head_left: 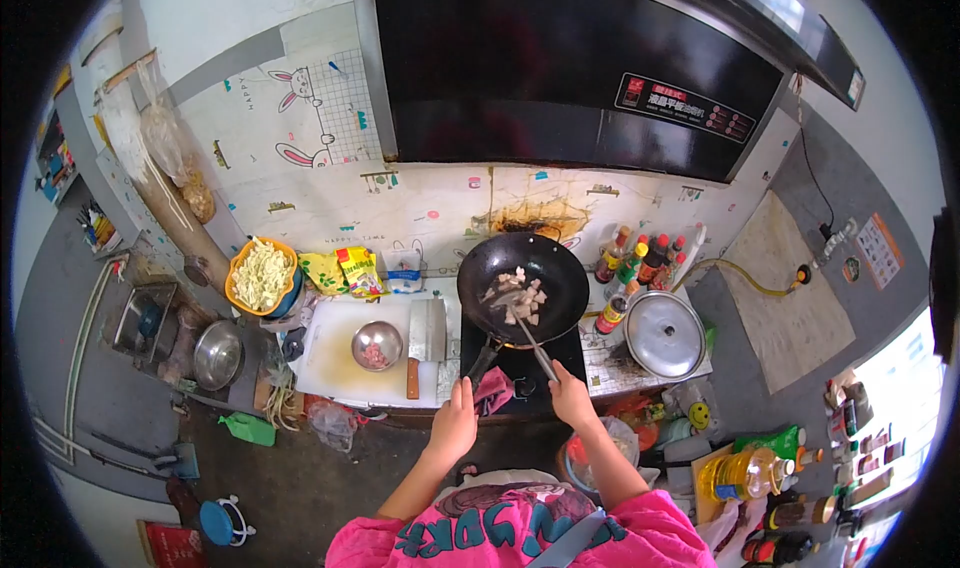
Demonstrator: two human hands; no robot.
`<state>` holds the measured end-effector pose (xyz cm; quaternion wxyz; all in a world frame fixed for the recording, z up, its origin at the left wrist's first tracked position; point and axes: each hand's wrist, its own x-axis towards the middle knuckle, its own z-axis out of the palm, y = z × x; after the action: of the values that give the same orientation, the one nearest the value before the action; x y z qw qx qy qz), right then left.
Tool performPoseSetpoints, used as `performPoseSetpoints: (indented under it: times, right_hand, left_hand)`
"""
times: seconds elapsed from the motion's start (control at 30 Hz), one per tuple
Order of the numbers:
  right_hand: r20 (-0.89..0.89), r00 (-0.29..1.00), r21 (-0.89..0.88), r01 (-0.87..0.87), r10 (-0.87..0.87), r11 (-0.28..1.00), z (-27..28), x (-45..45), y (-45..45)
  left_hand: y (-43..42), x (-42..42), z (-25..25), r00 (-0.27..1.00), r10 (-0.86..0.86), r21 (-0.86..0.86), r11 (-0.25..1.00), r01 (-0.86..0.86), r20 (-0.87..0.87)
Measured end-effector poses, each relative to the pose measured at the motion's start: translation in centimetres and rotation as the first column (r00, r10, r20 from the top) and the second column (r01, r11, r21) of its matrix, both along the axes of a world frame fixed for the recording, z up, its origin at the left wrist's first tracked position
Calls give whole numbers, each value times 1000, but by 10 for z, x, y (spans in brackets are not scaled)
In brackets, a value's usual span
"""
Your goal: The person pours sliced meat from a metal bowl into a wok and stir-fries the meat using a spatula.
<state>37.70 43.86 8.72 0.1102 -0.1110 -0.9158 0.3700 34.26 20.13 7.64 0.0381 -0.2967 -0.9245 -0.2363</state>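
Note:
A black wok [560, 268] sits on the stove [530, 373], with pieces of pale, partly cooked meat [527, 303] in it. My left hand [455, 426] is closed at the end of the wok's handle [487, 356]. In my right hand [571, 398] is the handle of a metal spatula [541, 356], whose blade lies among the meat inside the wok. A purple-pink cloth [493, 392] is at the stove's front, just right of my left hand.
Left of the stove, a cutting board [325, 353] bears a cleaver [427, 330] and a steel bowl [377, 346] with some raw meat. An orange basin [240, 296] holds cut vegetables. Sauce bottles [610, 313] and a pot lid [664, 335] stand right; a range hood [560, 68] hangs above.

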Motion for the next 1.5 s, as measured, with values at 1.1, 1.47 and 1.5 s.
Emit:
performPoseSetpoints:
  times: [1.1,1.47,1.5]
  right_hand:
    - [161,984,-14,76,-73,997,-6,-3,40]
    - [5,990,-28,140,-140,990,8,-21,34]
    - [-47,990,33,134,-132,990,12,-26,35]
  left_hand:
    - [0,0,9,992,-11,-41,999,16,129]
    - [1,2,4,1000,13,5,1000,-13,27]
    - [1,2,4,999,13,8,1000,-13,31]
